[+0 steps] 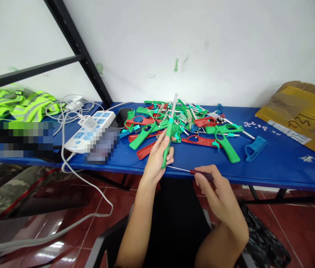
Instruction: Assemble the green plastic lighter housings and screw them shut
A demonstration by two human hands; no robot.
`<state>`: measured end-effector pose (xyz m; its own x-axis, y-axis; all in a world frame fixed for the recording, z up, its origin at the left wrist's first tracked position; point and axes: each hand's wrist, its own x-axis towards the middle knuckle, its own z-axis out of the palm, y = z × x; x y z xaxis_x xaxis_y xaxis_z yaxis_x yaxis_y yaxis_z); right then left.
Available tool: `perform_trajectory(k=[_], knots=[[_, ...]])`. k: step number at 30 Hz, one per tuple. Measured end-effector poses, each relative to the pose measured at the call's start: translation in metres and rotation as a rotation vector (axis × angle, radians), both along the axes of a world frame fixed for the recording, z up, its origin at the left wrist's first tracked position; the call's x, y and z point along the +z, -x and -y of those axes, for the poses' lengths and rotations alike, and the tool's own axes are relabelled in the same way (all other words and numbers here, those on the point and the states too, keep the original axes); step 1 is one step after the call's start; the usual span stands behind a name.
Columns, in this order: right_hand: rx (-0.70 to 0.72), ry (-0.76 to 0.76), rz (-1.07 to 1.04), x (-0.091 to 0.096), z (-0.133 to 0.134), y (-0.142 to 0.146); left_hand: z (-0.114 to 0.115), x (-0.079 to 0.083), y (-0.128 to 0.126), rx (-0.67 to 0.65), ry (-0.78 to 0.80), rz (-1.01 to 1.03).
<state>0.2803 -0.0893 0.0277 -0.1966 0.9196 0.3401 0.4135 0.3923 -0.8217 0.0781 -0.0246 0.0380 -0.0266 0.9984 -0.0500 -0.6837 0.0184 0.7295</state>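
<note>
My left hand [158, 156] is closed around the green handle of a long-nosed gas lighter [169, 130], whose metal tube points up and away from me. In my right hand [216, 186] is a screwdriver [202, 174] with a dark red handle. Its thin shaft points left, and the tip meets or lies just beside the lower end of the lighter's handle; I cannot tell which. Behind my hands spreads a pile of green and red lighter shells, metal tubes and wires. A green lighter shell [228, 147] lies right of my left hand, and a blue shell [256, 148] lies farther right.
On the left of the blue table [286, 163] is a white power strip [101, 121] with cables. Yellow-green reflective vests [28, 104] lie beyond it. A taped cardboard box [302, 115] stands at the right. A black frame post [81, 56] rises at the back left.
</note>
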Motion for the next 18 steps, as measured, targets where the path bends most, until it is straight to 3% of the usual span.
perform_trajectory(k=[4,11,14,18], knots=[[-0.115,-0.003,0.102,-0.0001,-0.0065,0.0028,-0.0006,-0.0004,0.0004,-0.005,-0.006,-0.014],[0.038,0.008,0.005,-0.006,-0.0027,-0.0024,-0.0002,-0.0008,0.0005,-0.009,-0.016,-0.049],[-0.006,-0.036,0.079,-0.0052,-0.0055,-0.003,-0.0007,-0.001,0.001,-0.016,-0.013,-0.051],[-0.071,0.015,0.221,-0.0051,-0.0093,-0.0009,-0.0015,-0.001,0.001,0.006,-0.005,-0.037]])
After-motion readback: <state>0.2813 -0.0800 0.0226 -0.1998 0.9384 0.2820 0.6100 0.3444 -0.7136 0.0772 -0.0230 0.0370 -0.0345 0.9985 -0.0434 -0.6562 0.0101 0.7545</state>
